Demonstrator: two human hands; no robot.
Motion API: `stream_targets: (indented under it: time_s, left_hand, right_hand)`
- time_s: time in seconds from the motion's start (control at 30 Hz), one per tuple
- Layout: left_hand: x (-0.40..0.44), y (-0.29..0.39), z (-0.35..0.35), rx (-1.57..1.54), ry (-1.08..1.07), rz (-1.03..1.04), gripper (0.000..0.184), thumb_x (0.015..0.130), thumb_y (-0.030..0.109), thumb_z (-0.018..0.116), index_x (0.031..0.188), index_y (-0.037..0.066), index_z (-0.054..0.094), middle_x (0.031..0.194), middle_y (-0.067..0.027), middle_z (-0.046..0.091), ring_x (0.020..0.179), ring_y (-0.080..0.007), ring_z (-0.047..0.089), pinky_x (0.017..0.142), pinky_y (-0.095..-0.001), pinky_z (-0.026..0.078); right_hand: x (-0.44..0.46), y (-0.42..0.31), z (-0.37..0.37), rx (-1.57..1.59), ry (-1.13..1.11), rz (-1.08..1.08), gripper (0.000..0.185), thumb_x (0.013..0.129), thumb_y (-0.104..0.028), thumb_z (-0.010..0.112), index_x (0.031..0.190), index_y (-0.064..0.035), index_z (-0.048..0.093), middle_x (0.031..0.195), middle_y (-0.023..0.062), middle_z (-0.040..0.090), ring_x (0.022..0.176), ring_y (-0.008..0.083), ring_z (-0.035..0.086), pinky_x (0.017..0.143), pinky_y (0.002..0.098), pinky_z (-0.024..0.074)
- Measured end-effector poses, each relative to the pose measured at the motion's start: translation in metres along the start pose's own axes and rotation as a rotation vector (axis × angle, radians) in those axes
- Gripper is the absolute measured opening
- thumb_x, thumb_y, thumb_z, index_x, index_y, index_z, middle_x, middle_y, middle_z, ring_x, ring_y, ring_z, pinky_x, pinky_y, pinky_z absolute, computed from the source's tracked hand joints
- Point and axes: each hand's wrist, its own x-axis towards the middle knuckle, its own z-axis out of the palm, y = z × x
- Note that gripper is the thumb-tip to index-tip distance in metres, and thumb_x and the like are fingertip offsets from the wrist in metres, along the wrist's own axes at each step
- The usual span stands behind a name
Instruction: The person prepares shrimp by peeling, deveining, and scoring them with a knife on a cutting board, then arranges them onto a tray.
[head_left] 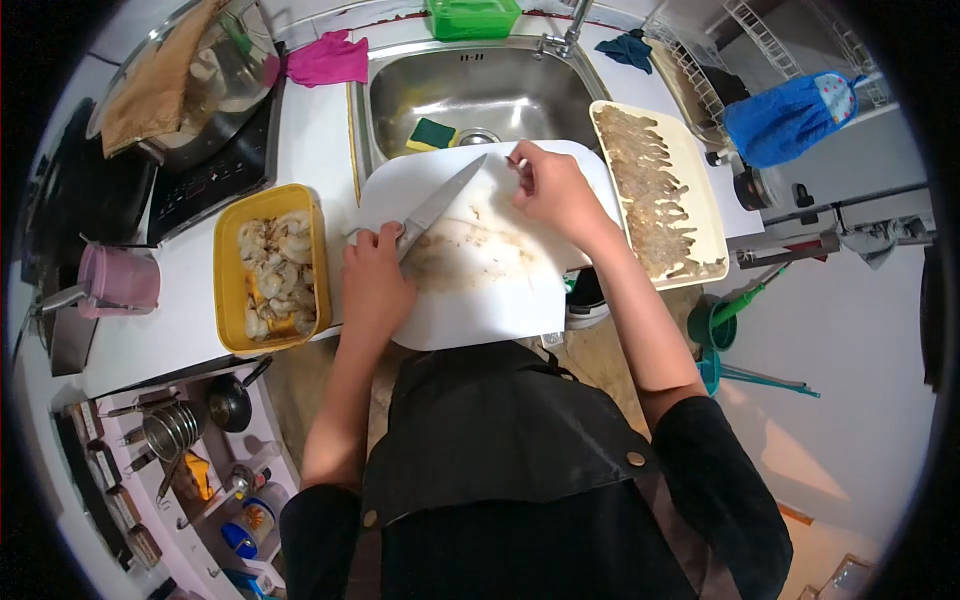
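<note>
My left hand [378, 280] is wrapped round the handle of a kitchen knife [443, 208], whose blade slants up and right over a white cutting board [480, 320]. At the board's upper right, my right hand [553, 192] is closed in a pinch, the fingertips a little right of the knife's tip. Whatever is in that pinch is too small to name. Brownish wet smears mark the board. Left of my left hand stands a yellow container [222, 270] with peeled shrimp [275, 265] in it. On the right, a cream tray [712, 210] holds grey shrimp [648, 200] laid in rows.
The board's far edge overlaps the sink [385, 95], where a green-and-yellow sponge [431, 134] lies. A large pot [215, 100] sits on the cooktop [215, 165] at left. A pink cup [120, 280] stands nearby. A blue towel [790, 120] hangs at right.
</note>
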Motion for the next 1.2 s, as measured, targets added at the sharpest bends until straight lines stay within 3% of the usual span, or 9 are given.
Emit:
stream_targets:
  time_s: [0.1, 0.23, 0.33, 0.5, 0.6, 0.63, 0.83, 0.93, 1.2]
  left_hand:
    - [0.004, 0.003, -0.005, -0.011, -0.033, -0.071, 0.055, 0.070, 0.001, 0.059, 0.124, 0.007, 0.049, 0.110, -0.0199, 0.053, 0.099, -0.0406, 0.053, 0.085, -0.0484, 0.046]
    - [0.002, -0.005, -0.010, -0.133, -0.077, -0.090, 0.056, 0.071, 0.000, 0.056, 0.126, 0.006, 0.048, 0.104, -0.0233, 0.057, 0.094, -0.0420, 0.057, 0.082, -0.0488, 0.047]
    - [-0.007, 0.001, -0.022, -0.292, -0.150, -0.110, 0.055, 0.073, 0.001, 0.054, 0.128, 0.007, 0.048, 0.102, -0.0256, 0.059, 0.091, -0.0416, 0.060, 0.081, -0.0467, 0.047]
    - [-0.012, 0.034, -0.042, -0.542, -0.247, -0.136, 0.050, 0.085, 0.004, 0.053, 0.134, 0.013, 0.047, 0.110, -0.0257, 0.062, 0.095, -0.0417, 0.061, 0.083, -0.0429, 0.047]
    - [-0.016, 0.043, -0.032, -0.532, -0.190, 0.064, 0.050, 0.092, 0.009, 0.053, 0.140, 0.018, 0.045, 0.113, -0.0250, 0.062, 0.102, -0.0412, 0.060, 0.085, -0.0417, 0.047]
    - [-0.015, 0.043, -0.026, -0.452, -0.171, 0.116, 0.053, 0.096, 0.012, 0.051, 0.145, 0.027, 0.039, 0.093, -0.0192, 0.066, 0.079, -0.0279, 0.064, 0.080, -0.0376, 0.049]
    - [-0.007, 0.046, -0.019, -0.251, -0.373, -0.011, 0.050, 0.097, 0.015, 0.049, 0.142, 0.033, 0.042, 0.095, -0.0244, 0.066, 0.072, -0.0303, 0.065, 0.077, -0.0383, 0.050]
    - [-0.008, 0.044, -0.016, -0.270, -0.344, -0.004, 0.053, 0.093, 0.010, 0.049, 0.140, 0.033, 0.044, 0.105, -0.0251, 0.063, 0.099, -0.0418, 0.060, 0.083, -0.0445, 0.048]
    - [-0.020, 0.041, -0.036, -0.254, -0.405, -0.089, 0.052, 0.093, 0.009, 0.049, 0.140, 0.028, 0.046, 0.112, -0.0232, 0.063, 0.108, -0.0390, 0.058, 0.092, -0.0426, 0.046]
  right_hand:
    - [-0.008, 0.000, 0.009, 0.058, 0.028, -0.215, 0.010, 0.073, 0.001, 0.059, 0.083, 0.0020, 0.059, 0.076, 0.0186, 0.060, 0.071, 0.0351, 0.059, 0.068, 0.0396, 0.0489]
    - [-0.027, 0.034, 0.036, 0.183, -0.079, -0.214, 0.011, 0.076, 0.002, 0.060, 0.087, 0.0010, 0.063, 0.081, 0.0106, 0.060, 0.068, 0.0185, 0.059, 0.062, 0.0302, 0.0489]
    - [-0.040, 0.042, 0.047, 0.289, 0.025, -0.108, 0.013, 0.076, 0.002, 0.062, 0.088, -0.0007, 0.065, 0.088, 0.0140, 0.063, 0.077, 0.0297, 0.061, 0.070, 0.0349, 0.0507]
    - [-0.038, 0.054, 0.072, 0.269, 0.131, -0.269, 0.015, 0.075, 0.000, 0.068, 0.090, -0.0018, 0.067, 0.090, 0.0121, 0.066, 0.086, 0.0303, 0.061, 0.077, 0.0369, 0.0508]
    - [-0.034, 0.061, 0.076, 0.254, 0.142, -0.295, 0.014, 0.076, 0.000, 0.068, 0.090, -0.0019, 0.067, 0.088, 0.0118, 0.066, 0.086, 0.0304, 0.060, 0.078, 0.0378, 0.0506]
    - [-0.034, 0.061, 0.075, 0.246, 0.140, -0.295, 0.014, 0.076, 0.000, 0.068, 0.090, -0.0019, 0.067, 0.087, 0.0117, 0.065, 0.086, 0.0304, 0.060, 0.077, 0.0380, 0.0506]
    - [-0.031, 0.067, 0.073, 0.309, 0.155, -0.382, 0.011, 0.077, -0.001, 0.065, 0.088, -0.0030, 0.066, 0.086, 0.0123, 0.064, 0.086, 0.0304, 0.060, 0.077, 0.0391, 0.0500]
    - [-0.028, 0.071, 0.075, 0.298, 0.155, -0.413, 0.009, 0.078, 0.000, 0.064, 0.086, -0.0027, 0.064, 0.086, 0.0129, 0.063, 0.086, 0.0304, 0.059, 0.076, 0.0396, 0.0498]
    - [-0.025, 0.080, 0.080, 0.352, 0.113, -0.367, 0.007, 0.077, 0.001, 0.063, 0.084, -0.0017, 0.062, 0.094, 0.0134, 0.061, 0.085, 0.0313, 0.059, 0.076, 0.0386, 0.0497]
